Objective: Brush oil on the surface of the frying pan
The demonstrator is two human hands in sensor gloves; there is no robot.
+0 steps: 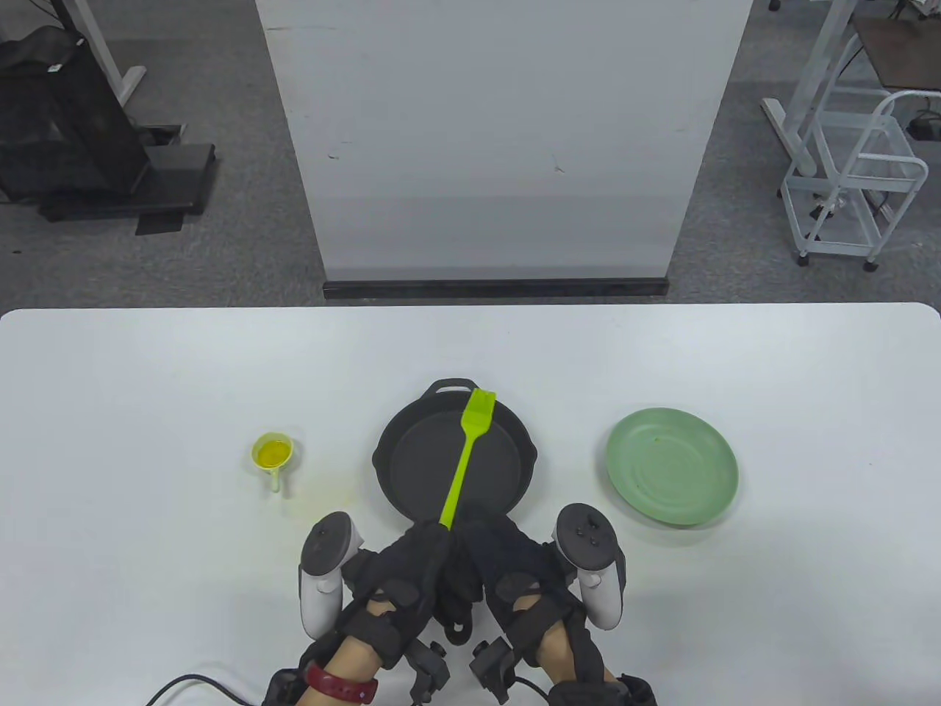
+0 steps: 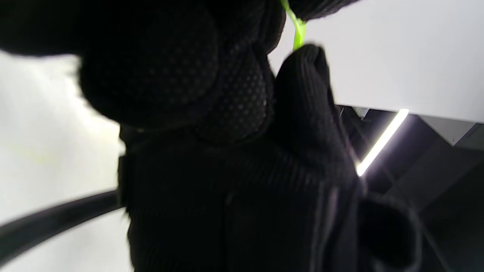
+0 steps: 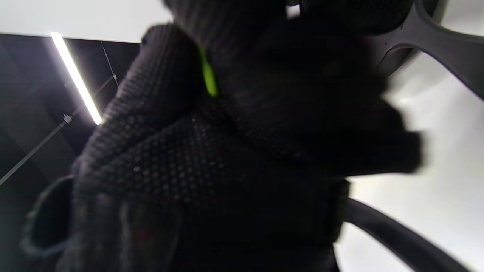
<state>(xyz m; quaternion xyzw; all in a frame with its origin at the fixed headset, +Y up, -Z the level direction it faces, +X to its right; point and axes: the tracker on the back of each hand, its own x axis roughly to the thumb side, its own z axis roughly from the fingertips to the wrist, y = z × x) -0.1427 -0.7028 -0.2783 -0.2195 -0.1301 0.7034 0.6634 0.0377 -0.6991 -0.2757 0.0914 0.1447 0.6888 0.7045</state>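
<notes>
Table view showed the pan [image 1: 454,460] at table centre near the front edge, its long handle running toward the person under both gloved hands. Right hand [image 1: 507,562] and left hand [image 1: 401,570] were bunched together over that handle, fingers curled closed; the green brush [image 1: 463,460] rose from between them, head lying on the pan's far rim. Which hand gripped the brush and which the pan handle, I could not tell; wrist views only showed a green sliver between dark fingers. Judged step: spreading oil. Best done with the pan held steady and bristles dragged flat across the floor in overlapping strokes. Oil cup [image 1: 273,456] sat well left, plate [image 1: 672,466] right, both apart from the pan, leaving room either side.
</notes>
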